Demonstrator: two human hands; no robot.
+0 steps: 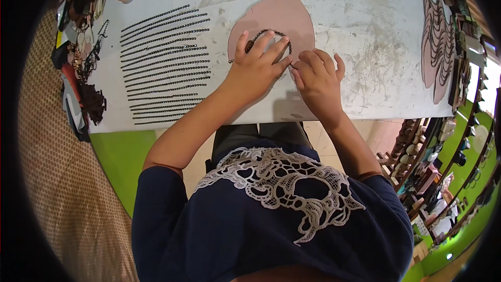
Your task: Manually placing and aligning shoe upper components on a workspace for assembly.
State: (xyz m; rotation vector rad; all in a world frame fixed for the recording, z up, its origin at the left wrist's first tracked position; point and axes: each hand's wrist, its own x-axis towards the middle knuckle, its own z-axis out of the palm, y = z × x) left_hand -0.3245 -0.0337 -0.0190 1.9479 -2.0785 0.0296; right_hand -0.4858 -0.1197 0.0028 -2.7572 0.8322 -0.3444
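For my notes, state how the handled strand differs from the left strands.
The handled strand arches; the left strands lie nearly straight. The handled strand sits on a pink piece, partly hidden by the left hand; the left strands lie uncovered on the table. Both look dark, beaded.

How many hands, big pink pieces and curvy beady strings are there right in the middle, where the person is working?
Hands: 2, one left hand and one right hand
Pink piece: 1
Curved dark beaded strand: 1 that I can tell, partly hidden by fingers
Total: 4
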